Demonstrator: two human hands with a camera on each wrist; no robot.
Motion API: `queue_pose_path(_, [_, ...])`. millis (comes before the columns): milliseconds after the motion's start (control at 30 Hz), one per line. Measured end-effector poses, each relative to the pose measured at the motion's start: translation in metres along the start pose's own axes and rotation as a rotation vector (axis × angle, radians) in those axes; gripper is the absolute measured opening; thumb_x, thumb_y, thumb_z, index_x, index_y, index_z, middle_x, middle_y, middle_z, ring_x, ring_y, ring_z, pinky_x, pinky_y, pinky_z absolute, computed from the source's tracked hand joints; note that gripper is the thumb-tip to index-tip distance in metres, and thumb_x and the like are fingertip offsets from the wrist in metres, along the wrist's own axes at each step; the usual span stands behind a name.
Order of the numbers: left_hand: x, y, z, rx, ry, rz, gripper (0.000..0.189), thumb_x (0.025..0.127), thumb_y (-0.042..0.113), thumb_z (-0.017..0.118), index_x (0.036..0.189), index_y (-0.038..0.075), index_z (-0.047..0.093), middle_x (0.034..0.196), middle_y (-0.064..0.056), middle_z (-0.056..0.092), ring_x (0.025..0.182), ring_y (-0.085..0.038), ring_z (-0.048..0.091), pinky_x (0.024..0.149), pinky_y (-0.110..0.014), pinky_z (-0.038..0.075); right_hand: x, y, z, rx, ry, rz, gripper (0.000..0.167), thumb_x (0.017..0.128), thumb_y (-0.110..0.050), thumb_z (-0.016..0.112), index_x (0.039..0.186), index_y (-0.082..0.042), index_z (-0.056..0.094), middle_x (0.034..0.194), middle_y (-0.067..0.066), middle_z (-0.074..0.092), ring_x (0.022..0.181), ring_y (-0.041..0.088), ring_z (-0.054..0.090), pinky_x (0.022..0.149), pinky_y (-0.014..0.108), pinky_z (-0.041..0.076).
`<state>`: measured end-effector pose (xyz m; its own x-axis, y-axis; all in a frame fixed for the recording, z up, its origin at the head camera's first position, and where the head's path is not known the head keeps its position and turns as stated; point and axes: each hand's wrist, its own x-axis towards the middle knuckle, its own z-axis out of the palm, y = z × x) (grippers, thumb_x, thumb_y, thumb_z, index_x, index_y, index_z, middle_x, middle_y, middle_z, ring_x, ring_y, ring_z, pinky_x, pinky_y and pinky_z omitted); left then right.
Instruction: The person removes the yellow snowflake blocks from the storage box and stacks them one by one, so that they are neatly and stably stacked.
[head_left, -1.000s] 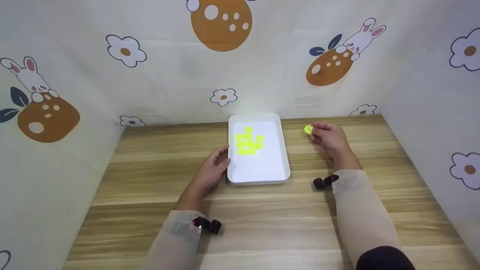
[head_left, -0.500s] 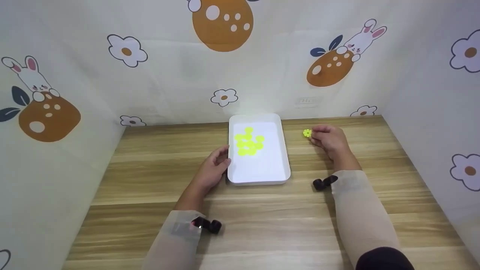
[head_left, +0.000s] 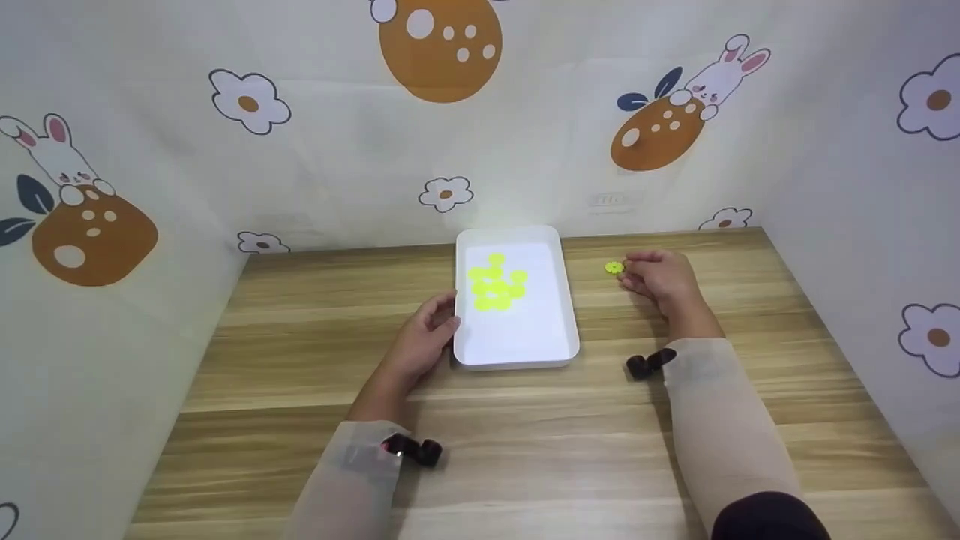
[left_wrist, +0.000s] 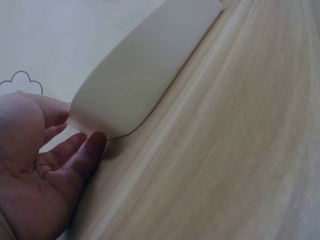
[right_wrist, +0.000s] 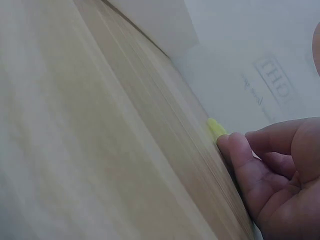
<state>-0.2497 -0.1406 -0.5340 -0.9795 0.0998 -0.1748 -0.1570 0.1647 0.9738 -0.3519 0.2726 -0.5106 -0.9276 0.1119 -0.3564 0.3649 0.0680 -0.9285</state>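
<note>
In the head view my right hand [head_left: 664, 281] pinches a small bright yellow flower-shaped plastic disc [head_left: 613, 267] between thumb and fingers, low over the table to the right of a white tray [head_left: 517, 341]. Only a sliver of that disc [right_wrist: 215, 127] shows past the fingertips in the right wrist view. My left hand [head_left: 420, 341] rests at the tray's left side, its fingers relaxed. In the left wrist view, the thumb and fingertips touch the near part of the tray's outer wall [left_wrist: 130, 75]. Several matching yellow discs [head_left: 498, 287] lie grouped in the tray's left and far part.
The wood-grain table [head_left: 300, 360] ends against a pale wall covering [head_left: 360, 150] printed with rabbits, oranges and flowers. Similar coverings rise at both sides. A small dark camera [head_left: 639, 367] sticks out from the right wrist, another camera [head_left: 429, 452] from the left.
The yellow disc in my right hand has dropped slightly toward the table and tilted flatter. My left hand and the tray have stayed in place.
</note>
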Motion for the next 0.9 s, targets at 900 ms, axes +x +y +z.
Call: queue_pose_path(900, [0.001, 0.001, 0.002, -0.034, 0.011, -0.005, 0.053, 0.108, 0.018, 0.062, 0.16, 0.016, 0.049, 0.167, -0.009, 0.049, 0.155, -0.029, 0.048, 0.127, -0.047, 0.044, -0.026, -0.034, 0.041, 0.003, -0.159, -0.154, 0.028, 0.103, -0.026, 0.073, 0.127, -0.01, 0.071, 0.108, 0.004, 0.073, 0.087, 0.013, 0.072, 0.084, 0.032, 0.066])
